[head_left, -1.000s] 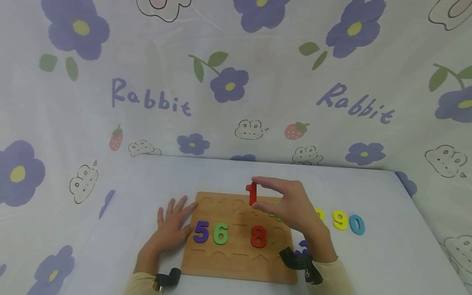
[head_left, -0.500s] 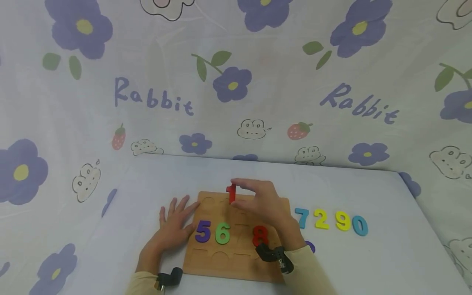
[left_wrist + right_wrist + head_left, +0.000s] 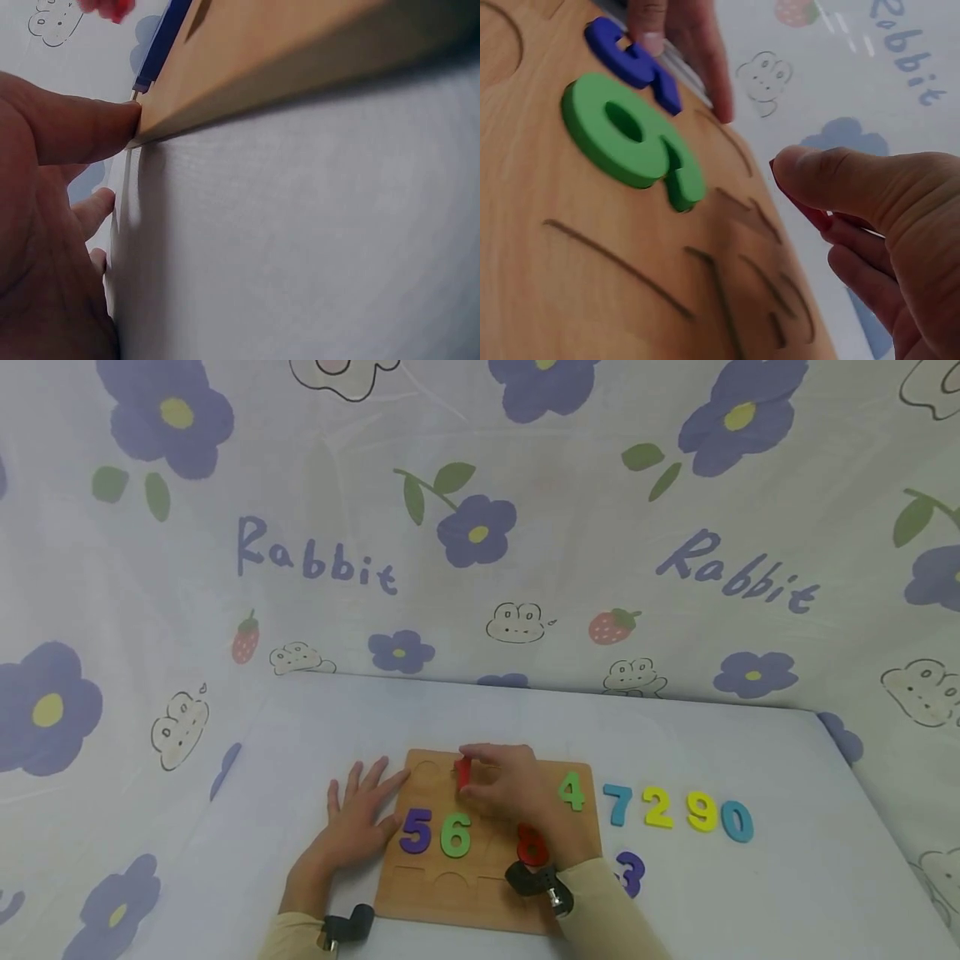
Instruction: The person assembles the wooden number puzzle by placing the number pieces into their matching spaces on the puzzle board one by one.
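Note:
A red number 1 (image 3: pixel 464 773) is pinched between the thumb and fingers of my right hand (image 3: pixel 517 785), close over the top row of a wooden number board (image 3: pixel 416 893). In the right wrist view, the red piece (image 3: pixel 801 196) shows mostly edge-on behind the thumb. My left hand (image 3: pixel 352 827) lies spread at the board's left side; in the left wrist view its thumb (image 3: pixel 90 129) touches the board's edge. Seated on the board are a purple 5 (image 3: pixel 416 832), a green 6 (image 3: pixel 455 836), a green 4 (image 3: pixel 572 791) and a red 8 (image 3: pixel 531 845), partly hidden by my right arm.
Right of the board, on the white table (image 3: pixel 750 902), lie a blue 7 (image 3: pixel 618 803), a yellow 2 (image 3: pixel 657 807), a yellow 9 (image 3: pixel 702 811), a blue 0 (image 3: pixel 738 821) and a purple 3 (image 3: pixel 631 874). A flower-printed curtain (image 3: pixel 337 468) hangs behind.
My right hand has moved left across the board with the red 1 and come down toward the top row. The 4, 7 and 3 are uncovered. The left hand stays at the board's edge.

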`<act>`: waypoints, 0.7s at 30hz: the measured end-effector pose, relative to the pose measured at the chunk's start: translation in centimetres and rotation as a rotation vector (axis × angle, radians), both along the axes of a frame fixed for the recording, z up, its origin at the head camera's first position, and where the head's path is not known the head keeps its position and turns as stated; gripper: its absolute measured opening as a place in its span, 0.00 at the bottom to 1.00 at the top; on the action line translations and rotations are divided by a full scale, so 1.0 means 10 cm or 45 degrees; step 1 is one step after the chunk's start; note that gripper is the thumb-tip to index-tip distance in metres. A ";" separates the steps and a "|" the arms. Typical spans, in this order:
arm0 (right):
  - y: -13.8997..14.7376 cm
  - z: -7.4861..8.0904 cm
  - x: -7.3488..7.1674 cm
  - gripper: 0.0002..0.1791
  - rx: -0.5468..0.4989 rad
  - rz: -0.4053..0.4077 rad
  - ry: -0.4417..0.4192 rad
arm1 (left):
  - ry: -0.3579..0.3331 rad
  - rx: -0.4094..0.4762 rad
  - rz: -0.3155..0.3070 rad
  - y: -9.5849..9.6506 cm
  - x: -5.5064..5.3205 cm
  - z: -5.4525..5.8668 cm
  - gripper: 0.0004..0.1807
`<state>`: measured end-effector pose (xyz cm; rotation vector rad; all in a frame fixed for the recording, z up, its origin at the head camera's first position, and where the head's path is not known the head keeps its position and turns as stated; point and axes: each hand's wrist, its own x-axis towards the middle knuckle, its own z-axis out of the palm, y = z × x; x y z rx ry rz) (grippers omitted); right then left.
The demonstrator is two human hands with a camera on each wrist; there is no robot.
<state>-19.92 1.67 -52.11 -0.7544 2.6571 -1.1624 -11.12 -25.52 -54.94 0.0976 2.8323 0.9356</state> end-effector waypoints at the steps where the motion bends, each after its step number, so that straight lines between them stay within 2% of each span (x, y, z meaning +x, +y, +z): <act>1: -0.01 -0.03 0.00 0.32 0.023 -0.008 -0.006 | 0.000 -0.001 0.001 0.00 0.00 -0.01 0.37; 7: -0.03 -0.14 0.02 0.32 0.070 -0.020 -0.063 | 0.000 0.000 0.000 0.01 0.01 -0.02 0.37; 15: -0.08 -0.20 0.01 0.32 0.134 0.017 0.000 | 0.009 -0.011 0.004 0.01 0.01 0.01 0.37; 21: -0.10 -0.19 0.03 0.32 0.154 0.037 -0.005 | 0.041 0.007 0.012 0.03 0.03 0.02 0.36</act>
